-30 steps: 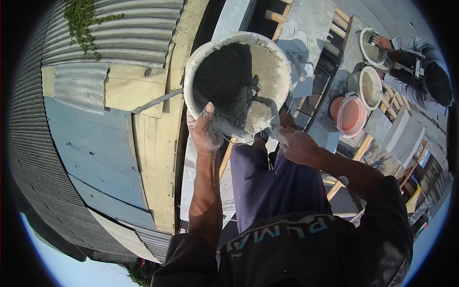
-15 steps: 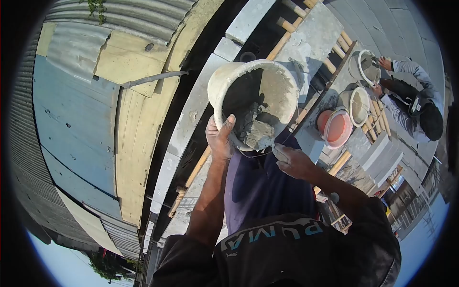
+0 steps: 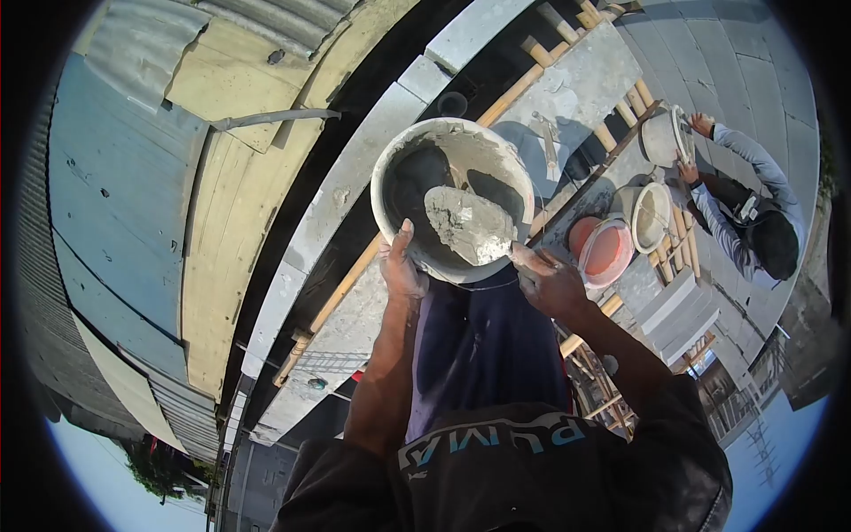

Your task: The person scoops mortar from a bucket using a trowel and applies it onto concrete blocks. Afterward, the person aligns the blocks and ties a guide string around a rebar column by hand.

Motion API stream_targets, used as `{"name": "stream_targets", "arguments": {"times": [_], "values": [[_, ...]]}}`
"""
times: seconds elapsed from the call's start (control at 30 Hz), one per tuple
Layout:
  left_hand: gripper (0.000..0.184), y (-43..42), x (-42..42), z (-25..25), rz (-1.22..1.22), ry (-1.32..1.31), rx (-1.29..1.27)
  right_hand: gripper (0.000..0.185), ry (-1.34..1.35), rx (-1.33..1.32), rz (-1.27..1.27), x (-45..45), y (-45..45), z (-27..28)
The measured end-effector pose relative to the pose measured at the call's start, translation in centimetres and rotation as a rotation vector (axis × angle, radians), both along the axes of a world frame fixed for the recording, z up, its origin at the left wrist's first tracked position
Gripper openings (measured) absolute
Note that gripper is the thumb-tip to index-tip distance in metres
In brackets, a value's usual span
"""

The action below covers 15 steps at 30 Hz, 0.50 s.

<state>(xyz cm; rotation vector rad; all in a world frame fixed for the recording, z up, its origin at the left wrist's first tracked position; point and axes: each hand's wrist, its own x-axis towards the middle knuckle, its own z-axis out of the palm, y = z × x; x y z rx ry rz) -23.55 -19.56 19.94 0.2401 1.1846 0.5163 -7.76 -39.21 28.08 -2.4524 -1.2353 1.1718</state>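
Observation:
A pale, mortar-crusted bucket [image 3: 383,191] is held in front of me, its mouth facing up toward my eyes. My left hand [image 3: 404,268] grips its near left rim, thumb over the edge. At the near right rim my right hand [image 3: 548,279] is closed round the handle end of a trowel [image 3: 470,226], most of the handle hidden by the fingers. The trowel's blade is inside the bucket mouth, coated with grey mortar. Dark, wet-looking grey residue lines the bucket's inner wall. A thin wire bail hangs by the near rim.
Below runs a bamboo scaffold with a mortar-stained board [image 3: 589,75]; another trowel [image 3: 547,146] lies there. To the right stand a red bucket [image 3: 606,252] and a pale bucket [image 3: 651,217]. A co-worker [image 3: 753,195] handles another bucket [image 3: 658,137]. A block wall [image 3: 355,168] runs along the left.
The bucket has turned so its mouth faces me more squarely, and it sits slightly further left. The mortar-coated trowel blade has risen from the loose mortar. The co-worker's bucket has tipped.

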Motion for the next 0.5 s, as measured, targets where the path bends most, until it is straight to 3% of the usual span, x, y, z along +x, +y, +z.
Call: {"name": "stream_targets", "arguments": {"times": [0.1,0.2,0.3,0.4,0.5], "values": [[0.032,-0.7,-0.3,-1.5,0.027,-0.023,0.017,0.059,0.073,0.017,-0.114,1.5,0.4,0.6],[0.032,-1.3,0.0,-2.5,0.027,0.035,0.052,0.052,0.167,-0.138,-0.167,3.8,0.6,-0.4],[0.029,-1.6,0.9,-1.9,-0.007,0.085,0.112,0.057,0.793,-0.389,-0.511,6.3,2.7,-0.4],[0.024,-2.3,1.7,-1.2,-0.048,0.1,0.182,0.05,1.156,-0.138,-0.686,6.3,3.0,-3.1],[0.022,-3.7,2.8,-0.6,-0.071,0.129,0.234,0.034,1.188,-0.214,-0.927,5.4,4.6,-5.2]]}}
